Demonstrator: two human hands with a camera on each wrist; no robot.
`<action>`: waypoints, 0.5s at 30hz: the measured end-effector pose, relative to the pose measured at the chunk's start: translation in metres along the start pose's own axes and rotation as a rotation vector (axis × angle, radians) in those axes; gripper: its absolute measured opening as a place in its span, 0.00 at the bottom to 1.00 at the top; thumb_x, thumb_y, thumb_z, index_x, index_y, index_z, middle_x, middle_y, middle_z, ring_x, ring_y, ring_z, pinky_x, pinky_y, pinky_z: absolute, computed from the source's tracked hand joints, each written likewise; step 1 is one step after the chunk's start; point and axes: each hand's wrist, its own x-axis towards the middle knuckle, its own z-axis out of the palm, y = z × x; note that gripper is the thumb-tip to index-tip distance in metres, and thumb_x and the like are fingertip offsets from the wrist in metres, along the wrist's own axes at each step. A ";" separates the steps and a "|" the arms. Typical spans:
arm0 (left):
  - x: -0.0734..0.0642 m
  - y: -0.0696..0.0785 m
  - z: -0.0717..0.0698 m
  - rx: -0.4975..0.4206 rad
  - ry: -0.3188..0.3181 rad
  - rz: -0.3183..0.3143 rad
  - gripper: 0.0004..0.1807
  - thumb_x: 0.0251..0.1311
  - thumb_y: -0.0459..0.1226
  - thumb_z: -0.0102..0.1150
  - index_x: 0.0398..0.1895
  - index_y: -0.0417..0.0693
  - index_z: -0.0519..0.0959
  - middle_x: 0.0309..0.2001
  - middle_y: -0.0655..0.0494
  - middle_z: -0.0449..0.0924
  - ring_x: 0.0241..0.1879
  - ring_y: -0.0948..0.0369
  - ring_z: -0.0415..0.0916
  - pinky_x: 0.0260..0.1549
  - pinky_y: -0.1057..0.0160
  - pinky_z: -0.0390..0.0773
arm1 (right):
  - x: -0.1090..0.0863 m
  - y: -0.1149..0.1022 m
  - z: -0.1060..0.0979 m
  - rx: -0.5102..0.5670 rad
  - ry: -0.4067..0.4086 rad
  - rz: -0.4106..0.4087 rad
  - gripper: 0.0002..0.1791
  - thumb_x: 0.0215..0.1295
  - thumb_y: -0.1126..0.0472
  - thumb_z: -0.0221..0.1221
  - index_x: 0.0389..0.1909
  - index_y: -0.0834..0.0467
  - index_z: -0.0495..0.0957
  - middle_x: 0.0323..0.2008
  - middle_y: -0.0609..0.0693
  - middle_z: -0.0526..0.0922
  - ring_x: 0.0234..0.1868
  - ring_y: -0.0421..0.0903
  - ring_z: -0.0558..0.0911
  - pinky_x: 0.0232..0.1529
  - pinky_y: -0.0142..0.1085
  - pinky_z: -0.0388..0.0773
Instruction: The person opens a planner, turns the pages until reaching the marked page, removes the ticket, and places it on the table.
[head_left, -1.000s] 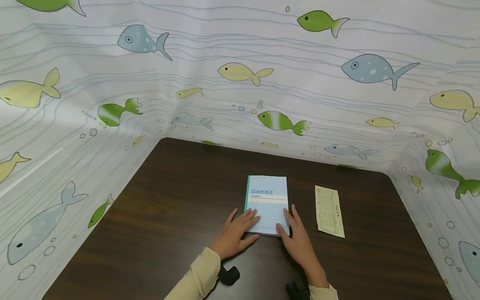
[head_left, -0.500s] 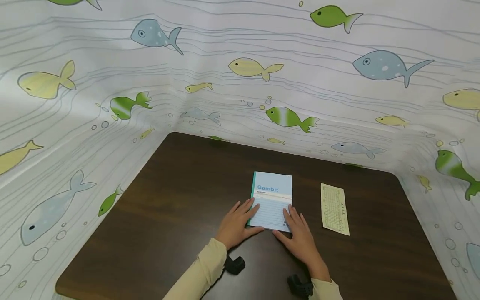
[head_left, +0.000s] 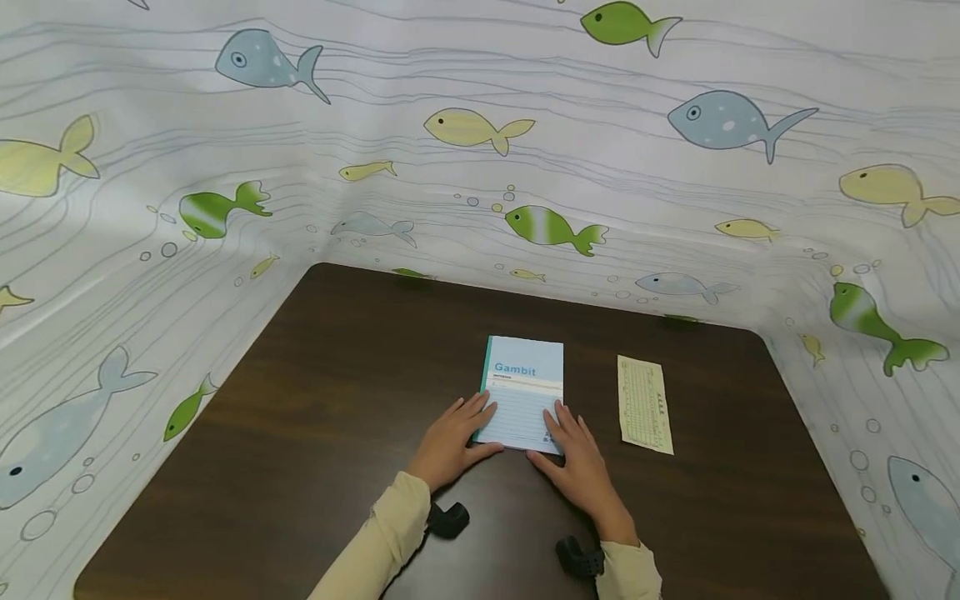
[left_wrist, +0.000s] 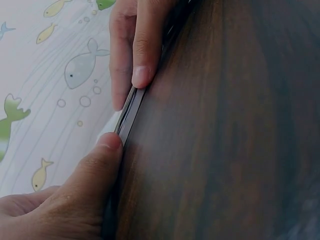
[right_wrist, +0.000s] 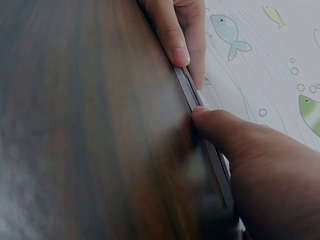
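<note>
A light blue notebook [head_left: 517, 423] with "Gambit" on its cover and a green spine lies flat on the dark wooden table [head_left: 360, 358]. My left hand [head_left: 448, 446] rests at its lower left, fingertips on the spine side and thumb along the near edge. On the opposite side, my right hand [head_left: 581, 467] has extended fingers at the right edge and a thumb by the near corner. Both wrist views show the thumbs against the layered near edge, a thin grey strip [left_wrist: 131, 112] over the wood. The notebook's underside is hidden.
A pale yellow printed slip [head_left: 645, 406] lies on the table to the right of the notebook. White fabric with fish prints [head_left: 465, 187] surrounds the table at the back and sides. Black wrist devices [head_left: 448, 521] sit below both hands.
The right thumb has slid off the cover to the near edge, and the left fingers have drawn outward to the spine side. The notebook has turned slightly clockwise. The head view has shifted a little.
</note>
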 end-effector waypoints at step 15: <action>0.001 -0.001 0.008 -0.003 0.055 0.028 0.40 0.65 0.55 0.67 0.75 0.46 0.71 0.77 0.49 0.65 0.76 0.54 0.61 0.77 0.52 0.58 | 0.000 0.001 -0.001 0.019 0.044 -0.016 0.42 0.68 0.47 0.67 0.75 0.66 0.66 0.79 0.64 0.58 0.79 0.60 0.58 0.79 0.60 0.48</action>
